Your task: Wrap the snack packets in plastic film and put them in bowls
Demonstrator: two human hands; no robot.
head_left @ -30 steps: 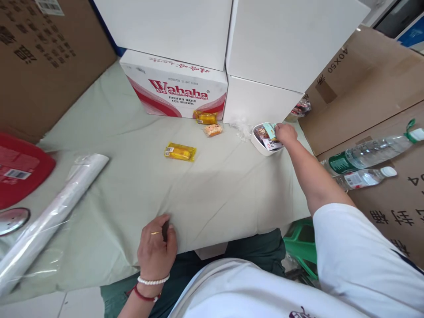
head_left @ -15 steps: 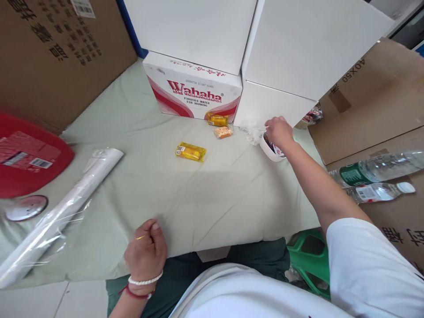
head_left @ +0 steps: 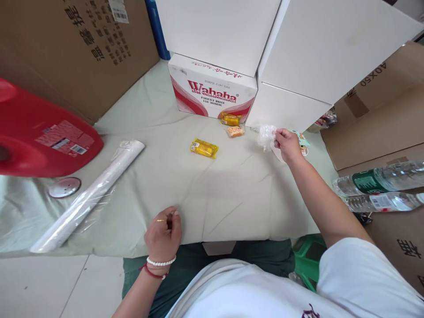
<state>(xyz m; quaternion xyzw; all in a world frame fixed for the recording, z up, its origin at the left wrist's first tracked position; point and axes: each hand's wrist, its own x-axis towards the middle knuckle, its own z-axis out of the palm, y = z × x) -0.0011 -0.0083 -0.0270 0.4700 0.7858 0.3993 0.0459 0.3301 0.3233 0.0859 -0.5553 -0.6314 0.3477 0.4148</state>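
Note:
My right hand (head_left: pixel 287 143) is stretched out to the far right of the pale green cloth (head_left: pixel 198 194) and pinches a crumpled clear plastic wrap (head_left: pixel 266 134), lifted just off the cloth. A white bowl of snack packets (head_left: pixel 302 143) is mostly hidden behind that hand. My left hand (head_left: pixel 163 233) rests at the cloth's near edge, fingers curled around a small dark object I cannot make out. A yellow snack packet (head_left: pixel 204 148) lies mid-cloth. Two more small packets, yellow (head_left: pixel 230 119) and orange (head_left: pixel 235 131), sit by the Wahaha box (head_left: pixel 212 90).
White boxes (head_left: pixel 298 48) stack at the back, brown cartons (head_left: pixel 76 48) left and right. A red container (head_left: pixel 36 137), a round metal lid (head_left: pixel 64 187) and a roll of clear film (head_left: pixel 89 196) lie on the left. Two water bottles (head_left: pixel 380 190) lie right. A green stool (head_left: pixel 306 260) stands below.
My right hand left the white bowl, reached left and picked up the crumpled plastic wrap. My left hand stayed curled at the cloth's near edge. The camera view shifted left.

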